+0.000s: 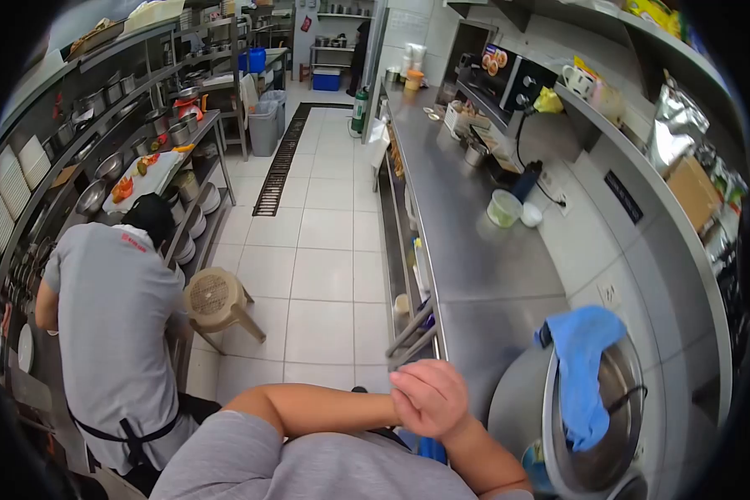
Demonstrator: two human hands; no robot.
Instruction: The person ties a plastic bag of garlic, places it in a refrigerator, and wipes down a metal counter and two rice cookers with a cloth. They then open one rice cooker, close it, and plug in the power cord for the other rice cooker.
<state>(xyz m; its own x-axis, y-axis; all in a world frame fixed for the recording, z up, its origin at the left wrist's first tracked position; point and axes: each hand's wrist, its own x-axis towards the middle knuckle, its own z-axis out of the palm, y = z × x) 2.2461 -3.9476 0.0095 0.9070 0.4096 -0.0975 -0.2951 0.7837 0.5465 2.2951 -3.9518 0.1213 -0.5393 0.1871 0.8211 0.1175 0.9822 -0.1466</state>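
Note:
My left forearm (333,408) reaches across in front of my grey shirt, and its wrist goes behind my right hand (430,398). The right hand is closed with curled fingers over the left wrist. My left hand's own fingers are hidden there. Both hands meet near the front end of the long steel counter (492,258). Just right of them stands a large metal pot (517,392) with a blue cloth (587,358) draped over its rim.
A co-worker in a grey shirt (121,308) bends toward the left shelves beside a beige plastic stool (212,296). A tiled aisle (317,258) with a floor drain (283,162) runs ahead. On the counter are a plastic tub (504,208) and a dark bottle (527,179), below a microwave (508,79).

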